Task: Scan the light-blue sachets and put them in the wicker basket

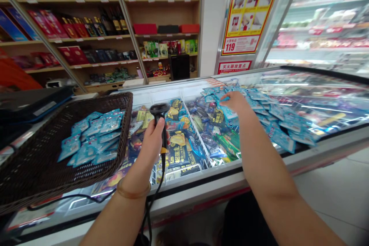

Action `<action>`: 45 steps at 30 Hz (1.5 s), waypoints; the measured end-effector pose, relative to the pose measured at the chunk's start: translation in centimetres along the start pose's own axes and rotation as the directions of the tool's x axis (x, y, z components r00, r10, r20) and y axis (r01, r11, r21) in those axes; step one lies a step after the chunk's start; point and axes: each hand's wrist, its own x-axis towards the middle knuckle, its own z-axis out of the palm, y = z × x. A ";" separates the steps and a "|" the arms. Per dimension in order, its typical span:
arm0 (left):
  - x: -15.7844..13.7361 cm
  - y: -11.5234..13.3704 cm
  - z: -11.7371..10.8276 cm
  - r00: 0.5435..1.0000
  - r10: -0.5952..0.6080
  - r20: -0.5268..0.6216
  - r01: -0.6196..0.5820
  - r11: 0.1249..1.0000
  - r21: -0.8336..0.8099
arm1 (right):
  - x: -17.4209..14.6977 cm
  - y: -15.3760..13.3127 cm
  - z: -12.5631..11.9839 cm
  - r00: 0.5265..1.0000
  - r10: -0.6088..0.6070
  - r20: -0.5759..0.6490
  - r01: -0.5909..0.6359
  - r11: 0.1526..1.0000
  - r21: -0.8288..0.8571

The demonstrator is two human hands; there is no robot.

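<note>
My left hand (154,138) is wrapped round the handle of a black barcode scanner (159,109), held upright above the freezer with its cable hanging down. Over at the pile of small blue packets (276,113) on the freezer's glass top, my right hand (233,102) is closed, its fingertips pinching a blue packet (229,112) at the pile's left edge. The fingertips are partly hidden. To the left, a dark brown wicker basket (127,123) holds a heap of similar blue packets (98,134).
Under the glass of the chest freezer (201,177), bagged frozen goods (178,146) lie in wire-divided sections. The scanner cable (163,169) runs along the front edge. Shelves (100,38) with boxes and bottles stand behind. A black device (34,100) sits behind the basket.
</note>
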 end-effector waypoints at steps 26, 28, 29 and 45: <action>-1.1 0.5 0.5 0.984 -0.087 0.155 0.087 0.996 0.004 | -2.2 -4.1 8.5 0.964 -0.118 0.238 -0.120 0.606 0.787; -1.4 0.8 0.5 0.973 -0.106 0.206 0.109 0.994 -0.006 | -2.6 -4.7 8.6 0.941 -0.078 0.329 -0.237 0.542 0.806; -1.5 0.8 0.6 0.967 -0.112 0.229 0.117 0.993 -0.009 | -2.8 -5.1 8.7 0.926 -0.065 0.371 -0.287 0.514 0.808; -1.3 -0.1 0.3 0.912 -0.069 0.404 0.029 0.994 0.105 | -3.4 -6.5 8.9 0.937 -0.024 0.349 -0.323 0.327 0.888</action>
